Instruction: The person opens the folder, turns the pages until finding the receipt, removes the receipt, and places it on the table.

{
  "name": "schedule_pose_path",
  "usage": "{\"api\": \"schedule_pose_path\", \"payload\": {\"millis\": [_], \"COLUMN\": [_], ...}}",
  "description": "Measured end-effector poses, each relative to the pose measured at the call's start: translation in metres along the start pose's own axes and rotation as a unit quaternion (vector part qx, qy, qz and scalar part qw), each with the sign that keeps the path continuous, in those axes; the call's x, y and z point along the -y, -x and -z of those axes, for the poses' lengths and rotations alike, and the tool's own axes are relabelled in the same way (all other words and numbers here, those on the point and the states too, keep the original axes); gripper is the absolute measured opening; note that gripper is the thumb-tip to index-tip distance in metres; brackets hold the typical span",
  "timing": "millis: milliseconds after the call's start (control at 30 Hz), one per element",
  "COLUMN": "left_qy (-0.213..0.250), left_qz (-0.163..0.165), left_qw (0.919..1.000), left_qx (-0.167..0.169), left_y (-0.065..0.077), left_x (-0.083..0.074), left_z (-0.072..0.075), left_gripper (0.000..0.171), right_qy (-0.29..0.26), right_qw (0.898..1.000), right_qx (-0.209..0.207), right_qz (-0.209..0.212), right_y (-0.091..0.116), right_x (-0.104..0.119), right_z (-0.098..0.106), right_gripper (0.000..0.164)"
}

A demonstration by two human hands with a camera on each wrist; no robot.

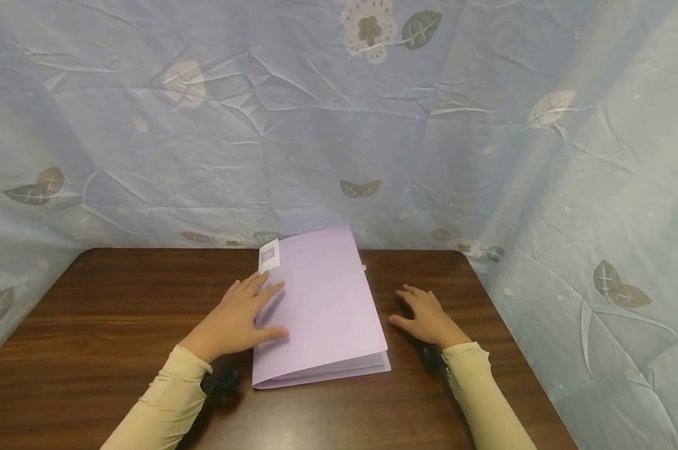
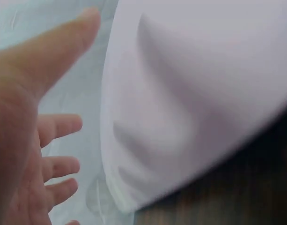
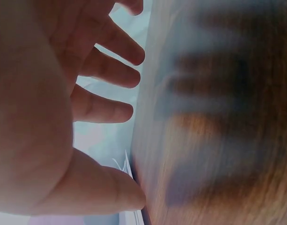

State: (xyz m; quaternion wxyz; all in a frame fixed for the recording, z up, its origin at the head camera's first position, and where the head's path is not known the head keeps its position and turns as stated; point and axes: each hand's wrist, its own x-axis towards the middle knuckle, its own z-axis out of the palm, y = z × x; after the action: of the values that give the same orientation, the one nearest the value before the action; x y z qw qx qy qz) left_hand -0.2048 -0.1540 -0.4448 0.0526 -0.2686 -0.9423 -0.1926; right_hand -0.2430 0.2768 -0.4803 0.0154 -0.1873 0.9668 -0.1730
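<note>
A light purple folder [image 1: 322, 300] lies closed on the brown wooden table [image 1: 119, 306], its lower end slightly parted to show layers inside. A white label [image 1: 269, 255] marks its upper left corner. Over the folder's left side is my left hand [image 1: 237, 322], fingers spread and thumb out; the left wrist view shows its shadow on the folder [image 2: 180, 93], with a gap beneath the fingers. To the right of the folder, my right hand [image 1: 426, 317] hovers close over the table, fingers spread and holding nothing. In the right wrist view the folder's edge shows behind the thumb [image 3: 110, 190].
A pale blue cloth [image 1: 316, 144] printed with leaves and flowers hangs behind the table and along its right side. Black wrist devices [image 1: 221, 381] sit under both forearms. The table's back edge runs just behind the folder's top.
</note>
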Motion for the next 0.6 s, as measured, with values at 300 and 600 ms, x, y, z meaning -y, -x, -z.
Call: {"api": "schedule_pose_path", "payload": {"millis": [300, 600], "left_qy": [-0.015, -0.028], "left_qz": [-0.081, -0.098], "left_qw": [0.9959, 0.9922], "left_qx": [0.038, 0.072], "left_y": [-0.003, -0.004], "left_x": [-0.052, -0.068], "left_z": [-0.017, -0.025], "left_gripper": [0.105, 0.098], "right_qy": [0.005, -0.008], "right_qw": [1.000, 1.000], "right_qx": [-0.001, 0.010], "right_qz": [0.003, 0.002], "right_y": [-0.001, -0.002], "right_x": [0.001, -0.003], "right_z": [0.002, -0.001], "right_gripper": [0.067, 0.065]}}
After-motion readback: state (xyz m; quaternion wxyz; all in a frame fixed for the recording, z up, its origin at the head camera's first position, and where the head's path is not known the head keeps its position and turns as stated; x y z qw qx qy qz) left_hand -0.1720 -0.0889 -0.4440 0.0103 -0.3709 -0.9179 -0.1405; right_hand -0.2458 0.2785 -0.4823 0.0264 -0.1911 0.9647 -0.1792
